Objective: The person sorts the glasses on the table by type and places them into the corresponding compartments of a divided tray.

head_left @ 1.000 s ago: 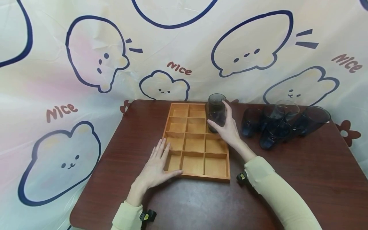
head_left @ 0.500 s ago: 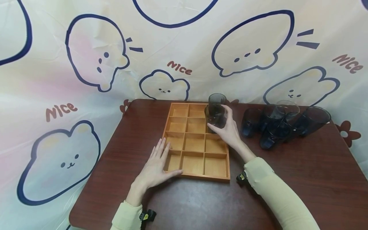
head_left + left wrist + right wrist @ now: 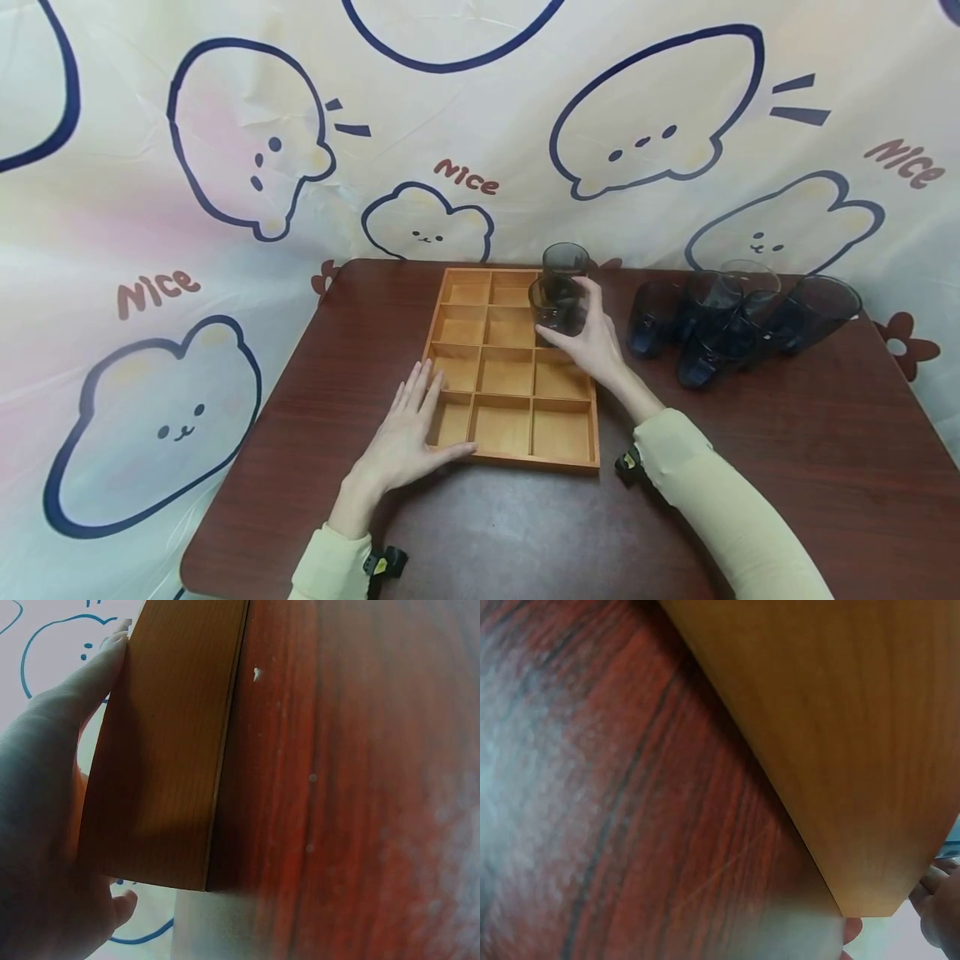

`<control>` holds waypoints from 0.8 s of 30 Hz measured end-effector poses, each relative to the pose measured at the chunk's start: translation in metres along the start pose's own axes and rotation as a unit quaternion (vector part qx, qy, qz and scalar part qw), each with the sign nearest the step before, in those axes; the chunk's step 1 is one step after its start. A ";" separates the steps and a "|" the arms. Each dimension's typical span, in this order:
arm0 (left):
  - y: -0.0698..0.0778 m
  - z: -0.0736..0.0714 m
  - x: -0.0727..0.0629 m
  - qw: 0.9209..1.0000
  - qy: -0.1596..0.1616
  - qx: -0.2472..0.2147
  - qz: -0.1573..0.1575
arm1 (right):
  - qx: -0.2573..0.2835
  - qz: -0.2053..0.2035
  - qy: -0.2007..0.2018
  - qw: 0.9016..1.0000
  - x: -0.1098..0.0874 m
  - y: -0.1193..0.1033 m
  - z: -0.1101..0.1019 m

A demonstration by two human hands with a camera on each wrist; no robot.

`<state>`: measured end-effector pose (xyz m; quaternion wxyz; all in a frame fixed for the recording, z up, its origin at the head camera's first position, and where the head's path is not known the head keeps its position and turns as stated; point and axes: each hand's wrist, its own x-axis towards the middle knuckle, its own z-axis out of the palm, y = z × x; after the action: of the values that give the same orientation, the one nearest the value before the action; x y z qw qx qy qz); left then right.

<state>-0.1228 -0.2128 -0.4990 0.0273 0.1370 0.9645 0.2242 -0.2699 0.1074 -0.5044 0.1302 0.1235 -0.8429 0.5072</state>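
Gripping a glass tumbler at the far right of a compartment tray, the right hand is half curled, the left hand resting straight-fingered on the tray's near-left corner.

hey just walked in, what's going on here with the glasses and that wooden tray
A person's right hand holds a dark glass at the right column of the wooden tray; whether its base is down is hidden. A second glass shows just behind it. The left hand rests at the tray's near left corner. More dark glasses stand grouped on the table, right of the tray.
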 end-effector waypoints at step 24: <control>0.000 0.000 0.000 1.000 0.001 0.006 -0.001 | -0.020 -0.007 -0.021 1.000 -0.002 0.005 -0.001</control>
<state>-0.1225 -0.2124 -0.4990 0.0259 0.1360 0.9659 0.2190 -0.2696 0.1102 -0.5086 0.1188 0.1371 -0.8545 0.4867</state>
